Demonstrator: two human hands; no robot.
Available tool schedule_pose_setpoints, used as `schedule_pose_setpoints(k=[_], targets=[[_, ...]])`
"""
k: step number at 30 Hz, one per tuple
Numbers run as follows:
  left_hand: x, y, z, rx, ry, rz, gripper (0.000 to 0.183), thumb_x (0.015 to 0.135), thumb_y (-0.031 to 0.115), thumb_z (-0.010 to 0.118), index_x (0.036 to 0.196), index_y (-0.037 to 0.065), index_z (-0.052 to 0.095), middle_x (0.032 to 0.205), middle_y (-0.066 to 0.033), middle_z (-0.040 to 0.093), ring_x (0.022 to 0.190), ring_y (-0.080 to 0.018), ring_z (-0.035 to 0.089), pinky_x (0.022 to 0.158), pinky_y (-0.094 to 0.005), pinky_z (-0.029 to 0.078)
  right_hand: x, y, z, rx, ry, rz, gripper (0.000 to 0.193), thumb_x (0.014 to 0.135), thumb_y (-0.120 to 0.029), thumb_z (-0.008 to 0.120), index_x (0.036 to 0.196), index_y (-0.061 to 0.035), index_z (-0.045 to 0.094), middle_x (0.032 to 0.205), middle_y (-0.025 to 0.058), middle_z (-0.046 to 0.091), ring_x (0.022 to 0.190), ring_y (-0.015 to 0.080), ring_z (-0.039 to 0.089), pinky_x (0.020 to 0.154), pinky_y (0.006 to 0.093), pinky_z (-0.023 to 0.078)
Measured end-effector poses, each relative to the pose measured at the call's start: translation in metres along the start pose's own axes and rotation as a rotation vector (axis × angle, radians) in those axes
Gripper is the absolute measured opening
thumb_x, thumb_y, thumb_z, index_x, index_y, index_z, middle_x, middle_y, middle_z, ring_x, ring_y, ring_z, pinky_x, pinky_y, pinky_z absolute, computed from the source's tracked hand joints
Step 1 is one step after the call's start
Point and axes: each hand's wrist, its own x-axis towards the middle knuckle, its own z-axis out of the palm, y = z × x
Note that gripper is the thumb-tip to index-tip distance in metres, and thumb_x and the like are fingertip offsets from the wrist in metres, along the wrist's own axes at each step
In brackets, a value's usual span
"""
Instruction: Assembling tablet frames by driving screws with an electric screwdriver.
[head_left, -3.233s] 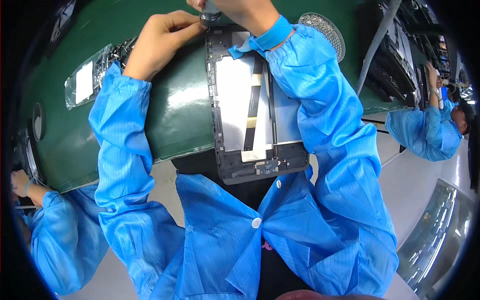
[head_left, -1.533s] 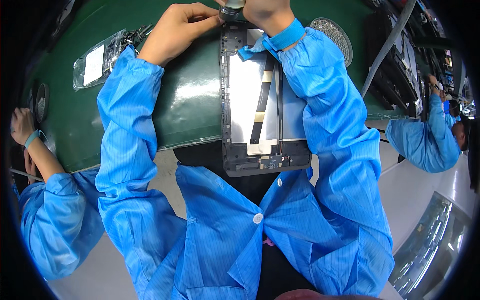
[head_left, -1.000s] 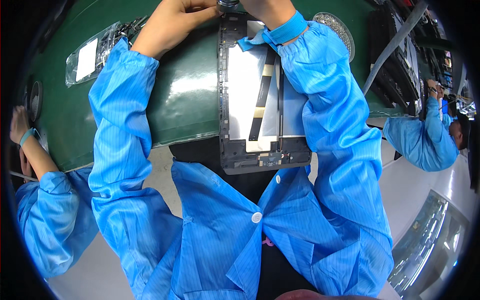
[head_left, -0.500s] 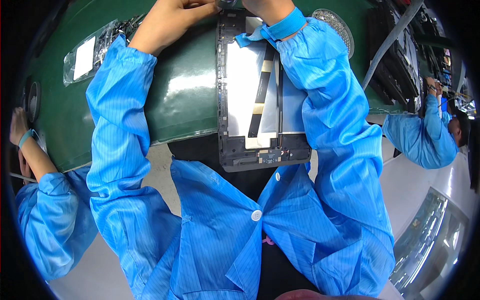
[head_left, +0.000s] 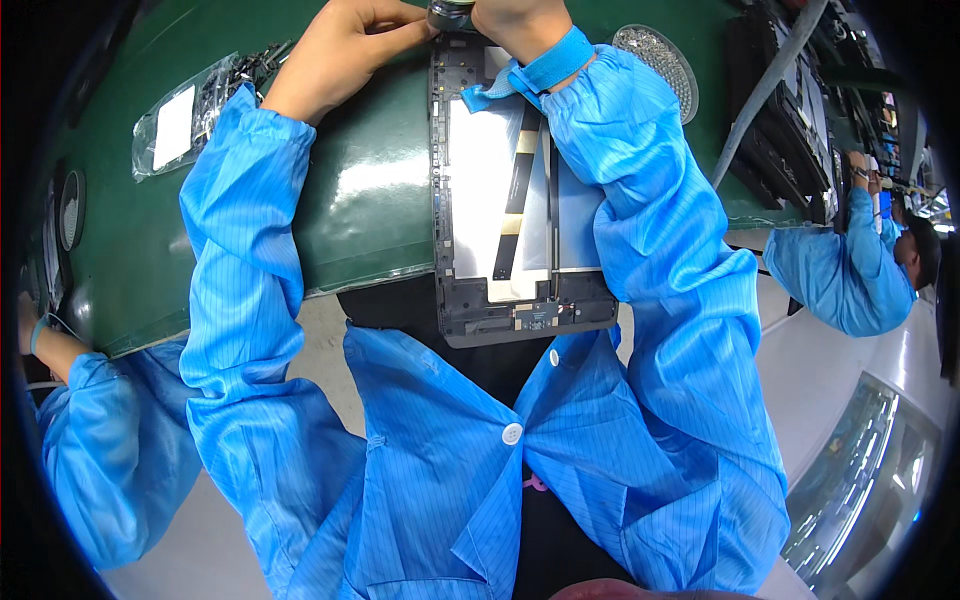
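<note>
An opened tablet (head_left: pixel 505 225) with black frame, silvery inner plate and dark ribbon cables lies in front of me, its near end past the table edge. At its far end stands a dark cylindrical tool (head_left: pixel 450 14) with a shiny band, partly cut off by the picture's top edge. My right hand (head_left: pixel 522 25), with a blue strap on the wrist, is closed against this tool, its fingers mostly out of the picture. My left hand (head_left: pixel 345 50) is closed, thumb and finger together beside the tool at the tablet's far left corner; what they pinch is hidden.
On the green table (head_left: pixel 370 240) lie a clear bag (head_left: pixel 170 130) of small dark parts and a round dish (head_left: pixel 660 65) of small metal pieces. Black panels (head_left: pixel 785 110) are stacked at right behind a grey tube (head_left: pixel 770 90). Blue-sleeved people sit on either side.
Both hands and the tool appear slightly lower in the picture, and more of the tool shows. The left neighbour's hand has moved down toward the picture's left edge.
</note>
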Motion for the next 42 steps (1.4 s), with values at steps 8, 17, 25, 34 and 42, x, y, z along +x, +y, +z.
schedule_pose_setpoints(k=[8,17,25,34,42], targets=[[-0.004,0.017,0.005,-0.114,0.013,0.018,0.022,0.092,0.014,0.066,0.103,-0.005,0.07,0.094,-0.0056,0.069,0.088,-0.0114,0.062,0.084,-0.027,0.048,-0.003,-0.008,0.006,-0.008,0.093,0.094,0.086,0.09,-0.082,0.024,0.121,-0.0081,0.057,0.094,0.0181,0.069,0.041,0.0153,0.054,0.033,0.0255,0.043],[-0.003,0.012,0.006,-0.155,0.043,0.042,0.028,0.091,0.019,0.07,0.106,-0.004,0.072,0.093,-0.0111,0.073,0.085,-0.0151,0.066,0.079,-0.0294,0.051,0.002,0.007,-0.003,0.099,0.115,0.1,0.092,0.091,-0.079,0.027,0.108,0.004,0.064,0.089,0.0185,0.071,0.041,0.0155,0.054,0.034,0.0261,0.042],[0.0,0.014,0.003,-0.147,0.041,0.077,0.025,0.089,0.016,0.07,0.102,-0.005,0.073,0.094,-0.0115,0.071,0.087,-0.0161,0.066,0.081,-0.0298,0.051,0.004,-0.002,0.002,0.064,0.126,0.113,0.091,0.092,-0.077,0.026,0.112,0.0048,0.062,0.09,0.0159,0.07,0.045,0.0153,0.056,0.038,0.0271,0.045],[-0.003,0.024,0.006,-0.162,0.047,0.0,0.023,0.088,0.014,0.07,0.099,-0.005,0.072,0.092,-0.0113,0.07,0.08,-0.0164,0.064,0.075,-0.0299,0.05,-0.009,0.008,-0.007,0.143,0.125,0.09,0.086,0.095,-0.073,0.025,0.119,0.003,0.059,0.1,0.0158,0.069,0.053,0.0144,0.059,0.044,0.0273,0.048],[-0.001,0.017,0.003,-0.079,0.059,0.074,0.025,0.089,0.016,0.07,0.102,-0.004,0.072,0.093,-0.013,0.071,0.084,-0.0186,0.067,0.079,-0.0314,0.051,-0.002,0.011,-0.007,-0.053,0.066,0.065,0.097,0.088,-0.084,0.028,0.116,0.002,0.062,0.079,0.0084,0.067,0.046,0.0116,0.054,0.04,0.0238,0.045]])
